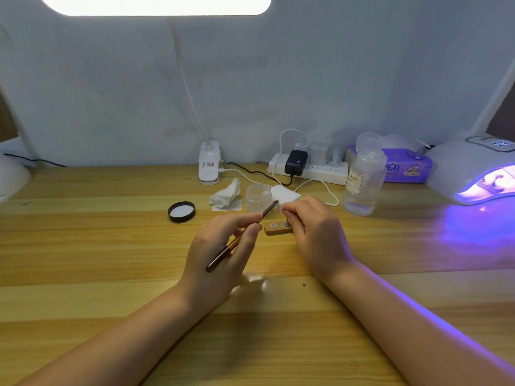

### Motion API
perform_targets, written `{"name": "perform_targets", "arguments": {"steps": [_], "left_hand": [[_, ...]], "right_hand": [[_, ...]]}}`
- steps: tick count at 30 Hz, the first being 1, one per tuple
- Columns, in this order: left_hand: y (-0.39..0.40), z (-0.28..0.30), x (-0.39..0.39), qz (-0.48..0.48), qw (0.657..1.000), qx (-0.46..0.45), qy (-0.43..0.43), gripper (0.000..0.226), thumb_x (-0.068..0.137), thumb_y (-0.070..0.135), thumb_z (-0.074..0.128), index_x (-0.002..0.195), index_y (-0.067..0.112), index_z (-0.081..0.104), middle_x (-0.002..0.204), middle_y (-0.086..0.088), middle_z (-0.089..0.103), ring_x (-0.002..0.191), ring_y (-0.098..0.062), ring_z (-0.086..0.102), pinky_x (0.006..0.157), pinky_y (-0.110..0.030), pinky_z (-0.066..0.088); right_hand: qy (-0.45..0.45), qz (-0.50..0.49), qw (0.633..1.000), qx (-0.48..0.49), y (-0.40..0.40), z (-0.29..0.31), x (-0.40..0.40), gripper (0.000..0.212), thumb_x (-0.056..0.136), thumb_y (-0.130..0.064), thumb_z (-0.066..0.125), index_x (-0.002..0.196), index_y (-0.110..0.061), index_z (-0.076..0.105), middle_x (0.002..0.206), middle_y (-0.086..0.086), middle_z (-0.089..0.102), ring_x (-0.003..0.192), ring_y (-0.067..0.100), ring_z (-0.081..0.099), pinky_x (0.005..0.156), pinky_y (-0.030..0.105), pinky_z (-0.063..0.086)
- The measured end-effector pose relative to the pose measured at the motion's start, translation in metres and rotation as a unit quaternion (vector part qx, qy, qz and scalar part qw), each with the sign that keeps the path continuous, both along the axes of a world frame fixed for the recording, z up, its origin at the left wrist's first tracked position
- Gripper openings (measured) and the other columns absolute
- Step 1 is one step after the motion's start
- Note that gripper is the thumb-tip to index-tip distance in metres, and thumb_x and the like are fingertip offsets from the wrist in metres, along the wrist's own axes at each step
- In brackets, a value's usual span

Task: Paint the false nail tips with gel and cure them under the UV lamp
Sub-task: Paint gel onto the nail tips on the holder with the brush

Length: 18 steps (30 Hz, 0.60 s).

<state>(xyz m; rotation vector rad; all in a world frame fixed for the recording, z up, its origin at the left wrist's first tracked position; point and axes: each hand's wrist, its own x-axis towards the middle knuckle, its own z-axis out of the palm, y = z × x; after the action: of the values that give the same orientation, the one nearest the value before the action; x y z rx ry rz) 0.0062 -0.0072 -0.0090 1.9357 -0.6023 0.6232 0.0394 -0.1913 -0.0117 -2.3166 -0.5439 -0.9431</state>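
Observation:
My left hand [223, 246] pinches a brown-handled gel brush [241, 239]; its dark tip points up and right toward a small white nail tip [279, 208]. My right hand [312, 227] pinches that nail tip, apparently on a small metal stand, just above a little wooden holder block [277, 228]. A clear open jar [258, 196] stands just behind the brush tip, and its black lid [181, 211] lies to the left. The UV lamp [473, 171] at the far right glows violet, with something inside its opening.
A crumpled tissue [226, 194] and white pads [285, 194] lie behind the jar. A clear pump bottle [362, 176], purple wipes pack [404, 165], power strip with plugs [309, 168] and desk-lamp base [209, 162] line the back of the wooden table [111, 246].

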Motion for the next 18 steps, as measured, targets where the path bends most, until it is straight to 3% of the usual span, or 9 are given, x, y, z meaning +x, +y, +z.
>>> {"name": "perform_targets", "arguments": {"steps": [6, 12, 16, 18], "left_hand": [[0.0012, 0.0010, -0.0002, -0.009, 1.000, 0.006, 0.000, 0.028, 0.090, 0.035, 0.050, 0.100, 0.020, 0.072, 0.087, 0.012, 0.072, 0.086, -0.009, 0.067, 0.074, -0.022, 0.048], [0.0005, 0.0002, -0.0006, -0.004, 1.000, -0.014, -0.014, 0.020, 0.092, 0.033, 0.049, 0.098, 0.030, 0.067, 0.083, 0.015, 0.070, 0.084, -0.010, 0.067, 0.074, -0.018, 0.044], [0.0004, -0.0031, 0.0013, -0.014, 1.000, -0.020, -0.011, 0.028, 0.094, 0.034, 0.053, 0.110, 0.020, 0.070, 0.096, 0.012, 0.073, 0.093, -0.013, 0.069, 0.079, -0.029, 0.051], [0.0002, -0.0035, 0.0017, -0.018, 0.999, -0.022, -0.015, 0.029, 0.093, 0.032, 0.054, 0.109, 0.015, 0.072, 0.095, 0.009, 0.073, 0.093, -0.010, 0.069, 0.079, -0.024, 0.051]], "right_hand": [[-0.002, 0.001, 1.000, -0.004, -0.0005, -0.0001, 0.0002, 0.012, 0.088, 0.001, 0.062, 0.097, 0.003, 0.069, 0.088, 0.016, 0.065, 0.081, 0.029, 0.061, 0.072, 0.042, 0.052], [0.007, -0.001, 1.000, 0.008, -0.0003, -0.0009, 0.0008, 0.013, 0.088, -0.002, 0.062, 0.098, 0.002, 0.070, 0.090, 0.015, 0.066, 0.083, 0.027, 0.062, 0.074, 0.041, 0.052], [0.009, 0.002, 1.000, 0.003, 0.0011, -0.0020, 0.0001, 0.015, 0.089, -0.004, 0.062, 0.101, 0.001, 0.070, 0.092, 0.014, 0.067, 0.087, 0.026, 0.062, 0.076, 0.040, 0.052], [0.008, -0.001, 1.000, -0.002, 0.0020, -0.0026, -0.0005, 0.014, 0.090, -0.004, 0.062, 0.101, 0.001, 0.069, 0.092, 0.014, 0.067, 0.086, 0.026, 0.062, 0.075, 0.040, 0.052]]}}
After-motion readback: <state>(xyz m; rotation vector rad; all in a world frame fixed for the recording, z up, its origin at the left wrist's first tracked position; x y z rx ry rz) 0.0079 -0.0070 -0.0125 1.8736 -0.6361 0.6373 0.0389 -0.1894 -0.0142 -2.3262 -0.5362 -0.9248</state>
